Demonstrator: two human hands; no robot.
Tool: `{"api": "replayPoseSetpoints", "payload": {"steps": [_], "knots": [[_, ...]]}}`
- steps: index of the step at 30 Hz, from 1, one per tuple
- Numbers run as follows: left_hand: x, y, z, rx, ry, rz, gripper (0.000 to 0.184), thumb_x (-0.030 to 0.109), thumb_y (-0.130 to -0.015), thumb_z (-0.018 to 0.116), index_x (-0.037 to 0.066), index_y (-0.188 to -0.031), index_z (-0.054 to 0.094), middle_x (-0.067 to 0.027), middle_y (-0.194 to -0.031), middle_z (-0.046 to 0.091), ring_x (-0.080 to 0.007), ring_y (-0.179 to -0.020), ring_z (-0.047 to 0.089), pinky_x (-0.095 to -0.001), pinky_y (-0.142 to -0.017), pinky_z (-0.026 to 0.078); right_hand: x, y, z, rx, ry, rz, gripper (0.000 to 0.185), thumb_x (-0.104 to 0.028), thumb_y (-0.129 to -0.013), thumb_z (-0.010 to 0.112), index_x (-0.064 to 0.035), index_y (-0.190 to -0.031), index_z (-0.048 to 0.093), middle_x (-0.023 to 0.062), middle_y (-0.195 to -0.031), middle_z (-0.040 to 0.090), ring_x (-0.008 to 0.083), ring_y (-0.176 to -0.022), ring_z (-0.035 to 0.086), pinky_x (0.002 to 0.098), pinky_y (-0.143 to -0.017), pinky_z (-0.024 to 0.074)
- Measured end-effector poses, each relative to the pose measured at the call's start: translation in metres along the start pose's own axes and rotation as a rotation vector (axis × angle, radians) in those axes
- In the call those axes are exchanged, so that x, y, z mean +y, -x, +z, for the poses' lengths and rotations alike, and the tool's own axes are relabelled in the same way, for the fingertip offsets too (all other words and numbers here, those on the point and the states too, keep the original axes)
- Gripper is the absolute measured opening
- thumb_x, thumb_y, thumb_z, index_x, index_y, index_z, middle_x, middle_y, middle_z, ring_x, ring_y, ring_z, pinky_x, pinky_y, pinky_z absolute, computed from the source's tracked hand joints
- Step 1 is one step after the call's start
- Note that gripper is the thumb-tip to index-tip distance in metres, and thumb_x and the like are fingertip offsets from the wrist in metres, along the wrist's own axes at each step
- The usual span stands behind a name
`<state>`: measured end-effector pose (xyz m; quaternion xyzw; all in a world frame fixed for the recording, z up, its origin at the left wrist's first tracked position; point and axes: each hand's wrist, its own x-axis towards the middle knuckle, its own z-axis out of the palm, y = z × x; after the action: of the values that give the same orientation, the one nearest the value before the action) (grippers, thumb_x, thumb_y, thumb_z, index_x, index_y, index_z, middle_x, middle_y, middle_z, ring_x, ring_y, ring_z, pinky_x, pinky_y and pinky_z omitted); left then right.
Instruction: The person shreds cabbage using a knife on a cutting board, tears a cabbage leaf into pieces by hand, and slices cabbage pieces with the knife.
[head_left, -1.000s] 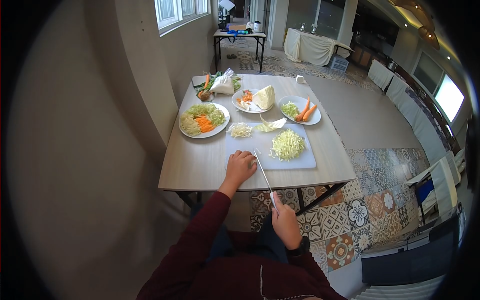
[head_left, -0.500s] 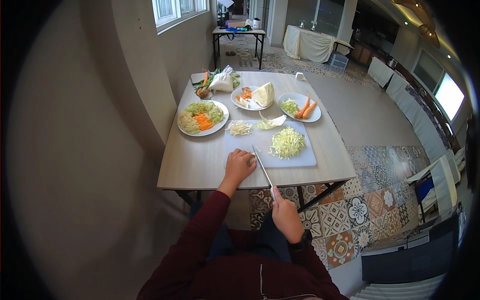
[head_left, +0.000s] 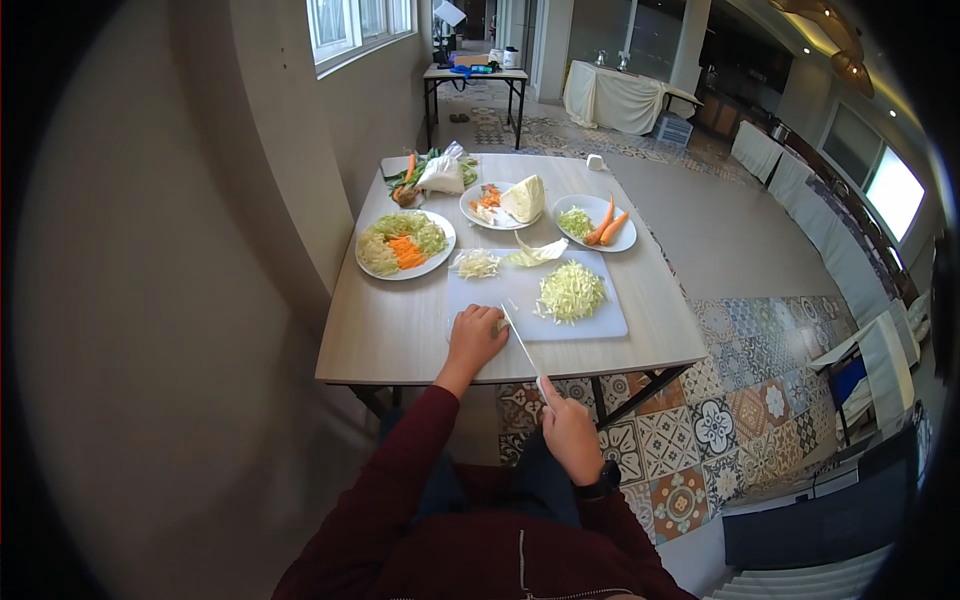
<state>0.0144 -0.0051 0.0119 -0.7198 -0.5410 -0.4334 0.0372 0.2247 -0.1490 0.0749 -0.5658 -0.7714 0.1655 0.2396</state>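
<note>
On the near left part of the white cutting board (head_left: 580,333) rests my left hand (head_left: 477,336), fingers curled over a small pale piece that is mostly hidden. My right hand (head_left: 570,432) grips the handle of a knife (head_left: 523,344); its blade points up and left, with the tip close beside my left fingers. A large pile of shredded cabbage (head_left: 571,292) lies on the right of the board. A smaller pale shredded pile (head_left: 477,264) is at its back left, and a cabbage leaf (head_left: 536,252) lies along the back edge.
Behind the board are a plate of shredded vegetables (head_left: 405,245), a plate with a cabbage wedge (head_left: 523,200) and a plate with two carrots (head_left: 612,228). A plastic bag (head_left: 442,175) lies among greens at the back left. A wall stands close on the left.
The view has shifted slightly. The knife's blade has tilted a little, staying beside my left fingers. Both hands keep nearly the same places and the piles look unchanged.
</note>
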Motion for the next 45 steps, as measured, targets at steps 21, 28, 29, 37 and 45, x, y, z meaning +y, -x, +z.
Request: {"api": "replayPoseSetpoints", "payload": {"steps": [21,28,29,37,45], "knots": [[0.001,0.001,-0.002,-0.042,-0.104,-0.001,0.015,0.025,-0.077,0.075,0.013,-0.084,0.077,-0.0013,-0.096,0.076,-0.019,-0.093,0.065,-0.0362,-0.079,0.049,0.029,-0.013,-0.017,0.113,-0.054,0.135,0.047,-0.009,-0.09,0.059,-0.0084,-0.137,0.056,0.0271,-0.096,0.067,0.0429,-0.09,0.064,0.0477,-0.079,0.05],[-0.004,0.004,-0.002,-0.047,-0.119,0.026,0.016,0.028,-0.083,0.073,0.016,-0.091,0.078,0.0015,-0.107,0.075,-0.0192,-0.105,0.064,-0.0378,-0.086,0.047,0.02,-0.008,-0.017,0.139,-0.155,0.059,0.047,-0.006,-0.091,0.058,-0.0076,-0.138,0.056,0.0285,-0.102,0.066,0.043,-0.094,0.065,0.0438,-0.082,0.0514],[-0.005,0.004,-0.001,-0.046,-0.116,0.025,0.016,0.029,-0.084,0.073,0.016,-0.092,0.079,0.0016,-0.108,0.075,-0.0195,-0.107,0.064,-0.0382,-0.088,0.047,0.017,-0.007,-0.017,0.138,-0.171,0.048,0.047,-0.006,-0.091,0.058,-0.0076,-0.138,0.056,0.0286,-0.102,0.066,0.0431,-0.094,0.065,0.0433,-0.082,0.0516],[-0.001,0.002,-0.004,-0.096,-0.134,0.019,0.023,0.027,-0.086,0.069,0.02,-0.107,0.075,0.0004,-0.114,0.064,-0.022,-0.107,0.057,-0.0398,-0.089,0.043,0.007,-0.002,-0.005,0.157,-0.231,-0.04,0.05,-0.009,-0.092,0.058,-0.0098,-0.141,0.053,0.0264,-0.089,0.065,0.043,-0.085,0.063,0.0483,-0.076,0.0493],[0.004,0.001,-0.007,-0.134,-0.171,0.006,0.029,0.024,-0.087,0.063,0.024,-0.114,0.072,0.0007,-0.114,0.063,-0.0213,-0.106,0.056,-0.0399,-0.09,0.042,0.012,-0.002,-0.002,0.175,-0.227,-0.017,0.049,-0.008,-0.092,0.056,-0.0061,-0.141,0.051,0.0286,-0.095,0.066,0.0446,-0.088,0.064,0.0482,-0.078,0.0498]]}}
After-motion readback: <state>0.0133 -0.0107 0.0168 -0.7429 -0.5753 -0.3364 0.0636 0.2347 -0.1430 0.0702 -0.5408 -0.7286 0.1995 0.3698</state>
